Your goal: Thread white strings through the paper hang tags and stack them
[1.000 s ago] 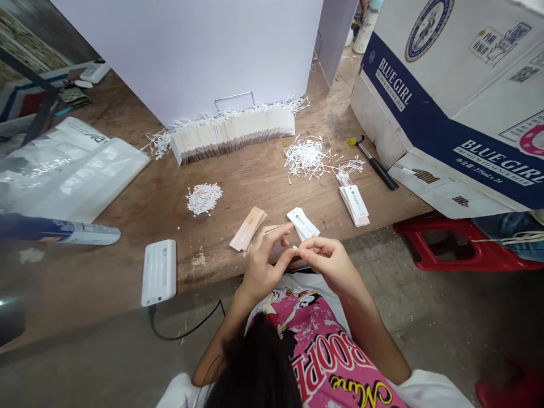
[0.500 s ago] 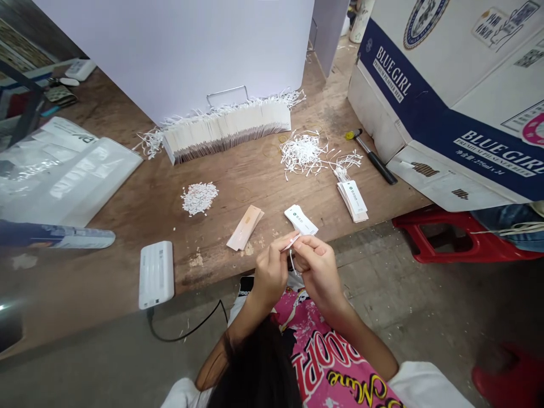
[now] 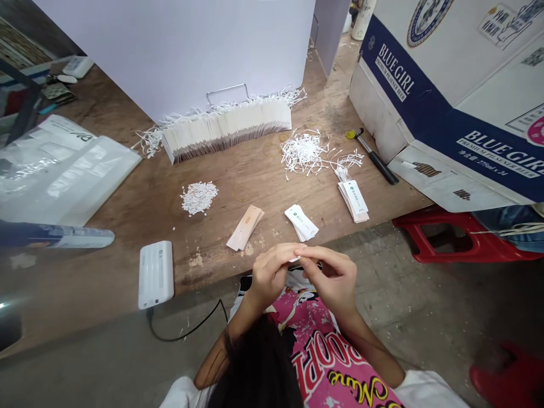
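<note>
My left hand [image 3: 271,273] and my right hand [image 3: 332,276] meet just off the table's front edge, fingers pinched around a small white hang tag [image 3: 294,259]. Most of the tag is hidden behind the fingers. Beyond them lies a fanned stack of white tags [image 3: 301,222], and left of it a stack of pinkish-beige tags [image 3: 245,228]. Further right is a bundle of tags with strings attached [image 3: 353,199]. A tangled heap of white strings [image 3: 303,152] sits behind, and a pile of tiny white pieces [image 3: 199,198] to the left.
A long row of strung tags [image 3: 229,133] stands against a pale upright panel [image 3: 182,51]. At right are a black-handled hammer [image 3: 382,166], a beer carton [image 3: 446,107] and a red stool [image 3: 433,238]. A white power bank [image 3: 156,275] with a cable and plastic bags [image 3: 93,175] lie left.
Both hands have drawn slightly back toward my body, uncovering the white tag stack. My right hand has turned, and the string that hung below the fingers is no longer visible.
</note>
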A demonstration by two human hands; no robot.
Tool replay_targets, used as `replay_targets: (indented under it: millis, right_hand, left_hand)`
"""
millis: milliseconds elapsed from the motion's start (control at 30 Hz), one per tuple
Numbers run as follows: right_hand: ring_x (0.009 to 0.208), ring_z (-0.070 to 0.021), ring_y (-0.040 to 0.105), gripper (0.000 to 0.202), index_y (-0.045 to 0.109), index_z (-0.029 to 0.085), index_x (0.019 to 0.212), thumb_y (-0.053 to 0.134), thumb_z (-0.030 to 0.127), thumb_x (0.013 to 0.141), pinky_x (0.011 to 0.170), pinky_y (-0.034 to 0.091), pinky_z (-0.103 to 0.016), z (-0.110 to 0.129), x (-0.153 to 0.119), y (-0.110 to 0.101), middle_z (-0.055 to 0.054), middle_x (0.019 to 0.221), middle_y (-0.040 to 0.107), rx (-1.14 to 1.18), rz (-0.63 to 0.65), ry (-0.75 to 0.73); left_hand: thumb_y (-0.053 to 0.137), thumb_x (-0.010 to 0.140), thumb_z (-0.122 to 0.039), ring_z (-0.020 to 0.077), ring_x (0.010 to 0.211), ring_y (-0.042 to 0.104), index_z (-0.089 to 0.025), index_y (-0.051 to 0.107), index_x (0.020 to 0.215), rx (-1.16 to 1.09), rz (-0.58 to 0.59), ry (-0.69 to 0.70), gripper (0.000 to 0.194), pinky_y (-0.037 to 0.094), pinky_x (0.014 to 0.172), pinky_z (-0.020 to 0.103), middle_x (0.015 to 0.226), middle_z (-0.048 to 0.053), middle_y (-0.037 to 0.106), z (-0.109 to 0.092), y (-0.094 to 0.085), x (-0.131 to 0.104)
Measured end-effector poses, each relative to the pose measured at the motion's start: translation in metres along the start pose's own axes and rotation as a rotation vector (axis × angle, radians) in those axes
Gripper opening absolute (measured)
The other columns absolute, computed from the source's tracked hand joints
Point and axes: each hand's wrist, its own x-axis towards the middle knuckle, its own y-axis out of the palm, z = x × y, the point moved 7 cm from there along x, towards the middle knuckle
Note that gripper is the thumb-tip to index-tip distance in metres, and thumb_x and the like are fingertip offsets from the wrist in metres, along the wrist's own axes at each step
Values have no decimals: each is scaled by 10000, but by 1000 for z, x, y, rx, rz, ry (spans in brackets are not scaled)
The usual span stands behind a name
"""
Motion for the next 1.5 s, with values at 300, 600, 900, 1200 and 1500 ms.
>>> replay_targets:
  millis: [300,600,900,1200,1500]
  right_hand:
    - [710,-165,531,53,705,252,800,676,207,801,640,436,-300,4,7,-26,-16,735,538,144,-149,89]
    - [506,-125,555,81,691,192,758,705,271,773,467,423,-240,-5,5,-16,-16,596,629,634,31,420]
    - [618,-162,681,257,661,169,861,808,253,668,570,543,-258,-71,-12,-1,-48,696,731,478,106,664]
    - [424,-92,536,169,659,163,719,776,283,692,394,407,-195,-64,-3,-8,12,544,628,290,108,565]
    - [438,-69,506,136,674,164,709,775,252,684,376,353,-189,-66,5,-3,5,686,604,376,230,532]
  left_hand:
    - [448,939,-157,169,1060,652,-217,617,1072,-85,90,-403,223,507,914,309,1110,65,711,29,4,-14]
    - [480,926,-409,180,851,683,-183,567,1089,-346,81,-885,292,512,788,286,971,74,721,40,10,-27]
    - [645,818,-432,157,753,671,-149,638,1033,-640,-44,-1071,356,507,675,229,932,76,730,50,17,-34]
    - [816,656,-309,109,641,648,-143,655,935,-856,-141,-1271,362,526,628,212,866,58,725,56,26,-49]
    - [860,592,-263,74,587,586,-140,624,922,-906,-99,-1255,424,469,581,177,707,-16,651,51,29,-44]
